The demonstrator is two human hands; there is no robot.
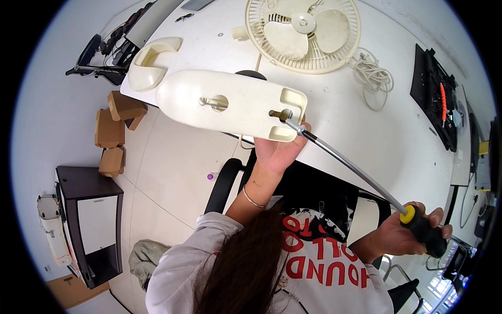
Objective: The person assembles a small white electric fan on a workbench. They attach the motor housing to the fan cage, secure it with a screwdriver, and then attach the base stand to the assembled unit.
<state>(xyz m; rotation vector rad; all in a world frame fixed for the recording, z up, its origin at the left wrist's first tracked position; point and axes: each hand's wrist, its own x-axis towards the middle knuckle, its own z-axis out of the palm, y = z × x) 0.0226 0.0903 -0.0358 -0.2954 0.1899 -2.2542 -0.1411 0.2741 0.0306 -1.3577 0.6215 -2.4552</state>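
Note:
My left hand [276, 154] grips a long cream plastic fan housing [243, 107] from below, near its squared end. The housing is held over the table's front edge, its face turned up, showing a round hole with a metal piece in it and a recessed slot. In my right hand [389, 236] is a long screwdriver [355, 169], fingers wrapped round its black and yellow handle. Its shaft slants up to the left, and the tip end meets the housing by the slot. Whether it sits on a screw cannot be made out.
On the white table [334, 104] lie a cream fan head [303, 23] with grille and blades, a coiled cable [374, 78] and a curved cream cover [146, 65]. An open black tool case [434, 99] is at right. Cardboard boxes [110, 128] and a dark cabinet [91, 180] stand left.

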